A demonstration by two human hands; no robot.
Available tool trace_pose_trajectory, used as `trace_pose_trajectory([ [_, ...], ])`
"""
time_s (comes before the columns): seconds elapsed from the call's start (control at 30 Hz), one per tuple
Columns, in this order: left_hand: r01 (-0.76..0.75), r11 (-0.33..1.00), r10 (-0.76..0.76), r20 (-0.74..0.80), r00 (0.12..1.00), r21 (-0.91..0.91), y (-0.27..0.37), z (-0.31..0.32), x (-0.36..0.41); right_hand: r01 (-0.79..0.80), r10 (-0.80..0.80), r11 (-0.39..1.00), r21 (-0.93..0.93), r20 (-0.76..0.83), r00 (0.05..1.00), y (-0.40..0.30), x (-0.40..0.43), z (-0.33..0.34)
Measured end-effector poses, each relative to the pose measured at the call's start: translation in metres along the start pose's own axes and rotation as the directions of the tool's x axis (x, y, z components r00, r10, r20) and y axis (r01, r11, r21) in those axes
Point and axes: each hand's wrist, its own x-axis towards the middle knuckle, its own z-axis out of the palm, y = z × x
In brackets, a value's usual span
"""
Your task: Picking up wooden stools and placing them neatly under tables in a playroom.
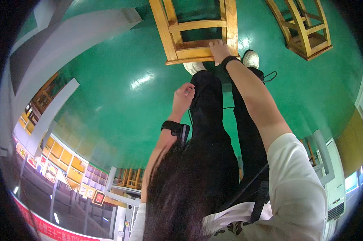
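Observation:
A wooden stool [196, 54] is at the top middle, its seat edge towards me and its legs pointing away; whether it lies on its side or upside down I cannot tell. My right hand [220, 51] grips it near the right corner of the seat, fingers over the wooden rail and thumb below. Lower and to the left, my left hand [184, 96] hangs in front of my trouser leg, loosely curled with a gap between the fingers, holding nothing. A black band with a dark device [177, 129] is on the left wrist.
Another wooden stool [311, 45] is at the upper right on the green floor [124, 120]. My white shoes [251, 59] are just beyond my legs, one partly hidden by the near stool. Grey beams [54, 114] and yellow cubby shelves [63, 156] stand left; a white air conditioner [335, 186] is right.

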Motion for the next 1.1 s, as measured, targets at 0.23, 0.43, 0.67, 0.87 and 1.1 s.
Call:
trace_pose_trajectory([
  [0.23,0.123,0.992,-0.122,0.017,0.992,-0.028,0.007,-0.005,-0.003,0.025,-0.026,0.993,0.114,0.008,1.0,-0.004,-0.033,-0.01],
  [0.43,-0.095,0.99,0.112,-0.176,0.978,0.099,0.022,0.0,-0.003,0.135,-0.107,0.965,0.226,-0.134,0.985,0.009,-0.055,-0.042],
  [0.67,0.23,0.973,-0.194,-0.639,0.745,-0.028,0.043,-0.014,0.002,0.196,-0.137,0.909,0.368,-0.179,0.974,0.038,-0.095,-0.087],
  [0.87,-0.027,0.998,-0.002,-0.466,0.885,-0.056,0.029,-0.043,0.014,0.157,-0.178,0.83,0.535,-0.012,0.984,0.04,-0.115,-0.122],
  [1.1,-0.034,0.979,-0.023,-0.273,0.962,-0.202,0.055,-0.062,0.017,0.147,-0.173,0.807,0.573,-0.01,0.985,0.06,-0.137,-0.12],
])
